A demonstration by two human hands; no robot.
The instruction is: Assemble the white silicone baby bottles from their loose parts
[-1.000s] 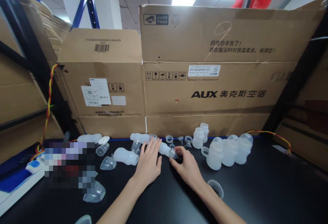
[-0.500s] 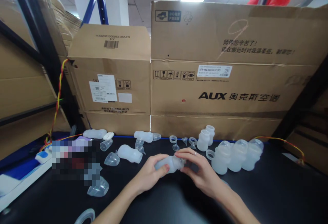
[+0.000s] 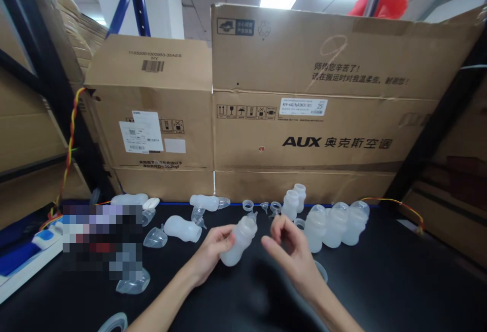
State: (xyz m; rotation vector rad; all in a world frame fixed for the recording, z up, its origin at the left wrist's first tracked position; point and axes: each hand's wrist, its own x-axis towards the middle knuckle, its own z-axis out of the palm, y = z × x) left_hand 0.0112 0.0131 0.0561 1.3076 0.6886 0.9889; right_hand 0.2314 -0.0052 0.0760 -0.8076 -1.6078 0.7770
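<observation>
A translucent white baby bottle (image 3: 236,245) is gripped round its body by my left hand (image 3: 213,248), tilted so its top leans right. A clear teat (image 3: 254,216) shows at its top end. To the right, apart from the bottle, my right hand (image 3: 293,253) is raised with curled fingers and the thumb held away from them. Nothing shows in it. Collar rings (image 3: 248,205) and small clear teats (image 3: 264,208) lie just behind the hands. A pale ring (image 3: 321,272) is partly hidden by my right wrist.
Capped bottles (image 3: 335,226) stand in a row at right, near two open-topped bottles (image 3: 290,204). On the left lie another bottle (image 3: 183,228) and clear domed covers (image 3: 155,237). Cardboard (image 3: 304,164) walls off the back of the black table (image 3: 236,306). A blurred patch hides things at left.
My right hand has come off the bottle's top and drawn away to the right. The bottle in my left hand has tipped more upright. The view has shifted slightly to the right.
</observation>
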